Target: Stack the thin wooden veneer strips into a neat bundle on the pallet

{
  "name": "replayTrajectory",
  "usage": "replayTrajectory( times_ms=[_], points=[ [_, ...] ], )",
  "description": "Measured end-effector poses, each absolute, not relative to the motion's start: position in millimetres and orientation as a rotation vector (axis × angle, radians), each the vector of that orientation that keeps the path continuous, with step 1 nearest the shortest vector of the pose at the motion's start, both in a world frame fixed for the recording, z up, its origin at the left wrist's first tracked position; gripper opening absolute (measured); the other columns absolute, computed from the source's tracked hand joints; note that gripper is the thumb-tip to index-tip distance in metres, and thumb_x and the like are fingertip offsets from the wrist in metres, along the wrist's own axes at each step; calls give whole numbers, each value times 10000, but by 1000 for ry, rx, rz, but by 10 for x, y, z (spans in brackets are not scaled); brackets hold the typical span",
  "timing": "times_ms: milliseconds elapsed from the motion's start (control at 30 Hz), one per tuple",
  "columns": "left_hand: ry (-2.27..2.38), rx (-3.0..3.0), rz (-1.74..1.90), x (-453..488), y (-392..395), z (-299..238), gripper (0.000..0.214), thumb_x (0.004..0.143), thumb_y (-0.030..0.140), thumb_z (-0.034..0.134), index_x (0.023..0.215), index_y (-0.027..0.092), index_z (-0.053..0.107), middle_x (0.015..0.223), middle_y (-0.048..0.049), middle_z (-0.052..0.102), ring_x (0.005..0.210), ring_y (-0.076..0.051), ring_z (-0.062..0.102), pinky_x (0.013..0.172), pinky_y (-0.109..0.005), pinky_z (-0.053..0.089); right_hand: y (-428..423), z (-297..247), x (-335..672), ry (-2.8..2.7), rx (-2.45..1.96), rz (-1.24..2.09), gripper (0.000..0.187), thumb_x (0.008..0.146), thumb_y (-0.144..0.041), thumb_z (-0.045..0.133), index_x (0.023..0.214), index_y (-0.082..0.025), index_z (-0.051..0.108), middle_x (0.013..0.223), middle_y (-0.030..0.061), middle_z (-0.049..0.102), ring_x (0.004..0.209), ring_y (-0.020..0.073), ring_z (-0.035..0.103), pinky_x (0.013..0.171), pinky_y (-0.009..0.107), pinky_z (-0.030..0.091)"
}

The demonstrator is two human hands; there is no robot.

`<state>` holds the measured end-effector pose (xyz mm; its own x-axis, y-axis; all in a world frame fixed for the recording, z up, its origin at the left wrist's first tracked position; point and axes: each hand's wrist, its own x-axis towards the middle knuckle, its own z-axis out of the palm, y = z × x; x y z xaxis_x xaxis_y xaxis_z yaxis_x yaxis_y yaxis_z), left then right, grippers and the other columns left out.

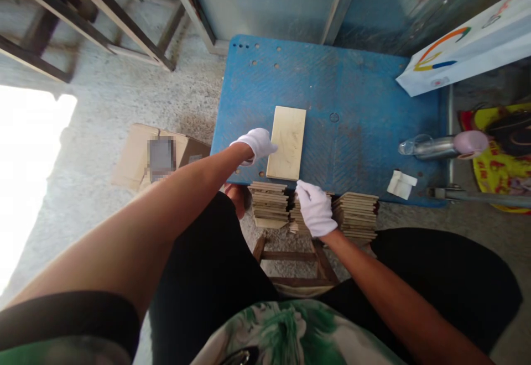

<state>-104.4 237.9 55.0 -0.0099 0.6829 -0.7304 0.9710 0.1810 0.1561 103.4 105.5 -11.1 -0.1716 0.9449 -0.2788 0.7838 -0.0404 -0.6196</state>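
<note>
Pale wooden board (pixel 287 142), one, flat on blue table (pixel 360 88), centre of frame. Left hand (pixel 256 145), white-gloved, at board's left edge; fingers curled, cannot tell if gripping. Right hand (pixel 316 207), white-gloved, near board's lower right corner; fingertips drawn together, cannot tell if holding anything. Stacked thin pieces (pixel 269 202), lower centre. White bag (pixel 468 44), upper right.

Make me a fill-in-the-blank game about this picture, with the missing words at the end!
1. The gloves on the left hand and right hand are the colour ____.
2. The pale board lies on a table whose top is the colour ____.
3. Of the two hands, the one nearer the cardboard box is the ____ hand.

Missing words: white; blue; left.
</note>
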Motion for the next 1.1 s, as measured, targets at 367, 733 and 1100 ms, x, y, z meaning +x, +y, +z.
replayTrajectory(
  times_ms=[367,733,1100],
  points=[
    [1589,1545,-64,-840,1583,1611,708,832,541,544,1424,175,415,1374,-88,540,1225,-224,526,978,-256,402,272,47,963,-2994,-1640,821,428,975,-316,351,1356,-169,481,1111,151,616,920,232,603,763,330,460],
    [1681,1743,-301,-1202,1564,1095,459,858,449,490,1158,140,647,1187,-154,647,1063,-279,610,881,-346,461,78,-54,810,-3249,-1421,429,426,930,-133,338,1343,-116,442,1053,172,571,885,247,527,719,366,421],
    [1561,1759,-302,-1191,1540,1289,512,879,446,478,1232,97,605,1213,-165,627,1099,-286,590,896,-335,451,109,-93,769,-3296,-1423,541,406,930,-215,380,1312,-104,461,1056,171,570,875,256,514,720,389,419]
  ],
)
